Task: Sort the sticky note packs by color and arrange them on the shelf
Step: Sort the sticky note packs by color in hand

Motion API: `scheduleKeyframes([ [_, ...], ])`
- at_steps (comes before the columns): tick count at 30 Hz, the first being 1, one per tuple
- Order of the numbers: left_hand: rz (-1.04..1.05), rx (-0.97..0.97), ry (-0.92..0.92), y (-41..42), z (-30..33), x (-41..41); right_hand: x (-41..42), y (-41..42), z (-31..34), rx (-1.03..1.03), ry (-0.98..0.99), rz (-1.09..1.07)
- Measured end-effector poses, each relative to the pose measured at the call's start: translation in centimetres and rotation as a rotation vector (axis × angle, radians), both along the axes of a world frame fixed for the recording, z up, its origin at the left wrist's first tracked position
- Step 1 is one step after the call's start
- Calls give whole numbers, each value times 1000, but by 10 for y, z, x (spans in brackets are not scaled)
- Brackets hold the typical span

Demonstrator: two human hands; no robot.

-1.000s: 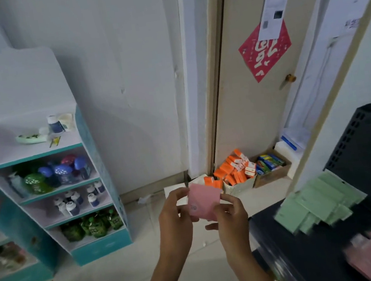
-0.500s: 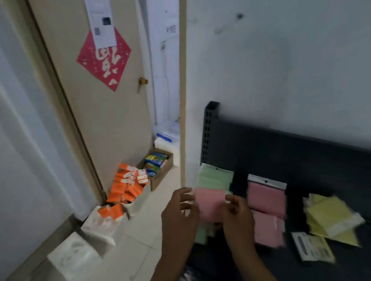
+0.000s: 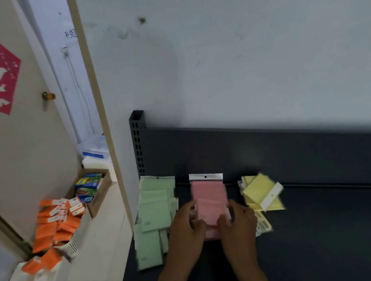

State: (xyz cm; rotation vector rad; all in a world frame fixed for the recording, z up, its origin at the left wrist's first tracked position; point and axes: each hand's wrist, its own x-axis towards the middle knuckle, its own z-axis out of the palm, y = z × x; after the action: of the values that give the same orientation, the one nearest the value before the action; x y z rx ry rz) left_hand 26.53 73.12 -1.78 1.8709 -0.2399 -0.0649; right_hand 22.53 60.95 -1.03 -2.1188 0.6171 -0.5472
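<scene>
I see a dark shelf (image 3: 325, 227) against the pale wall, with a perforated upright at its back left corner; on it lie three groups: green packs (image 3: 154, 214) spread along the left edge, pink packs (image 3: 208, 197) stacked in the middle, yellow packs (image 3: 258, 192) fanned out to the right; a barcode label (image 3: 263, 225) lies just below the yellow ones.
</scene>
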Motion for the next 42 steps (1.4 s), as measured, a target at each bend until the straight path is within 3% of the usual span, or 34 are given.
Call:
scheduleKeyframes([
  [7,98,15,-182,-3,2,-8,-6,-5,-3,63,-37,-21],
  [14,60,226,-248,4,-3,-21,-13,-6,-5,78,-81,-28],
  [22,2,180,-359,7,-5,-49,-51,29,-14,57,-149,-122],
  [26,-114,125,-415,-26,3,-72,-86,10,-11,22,-101,-147],
  [35,-410,169,-492,-155,14,-142,-189,-104,-3,-33,-143,-517],
  [42,-576,140,-484,-256,14,-207,-257,-181,4,-44,-79,-661],
])
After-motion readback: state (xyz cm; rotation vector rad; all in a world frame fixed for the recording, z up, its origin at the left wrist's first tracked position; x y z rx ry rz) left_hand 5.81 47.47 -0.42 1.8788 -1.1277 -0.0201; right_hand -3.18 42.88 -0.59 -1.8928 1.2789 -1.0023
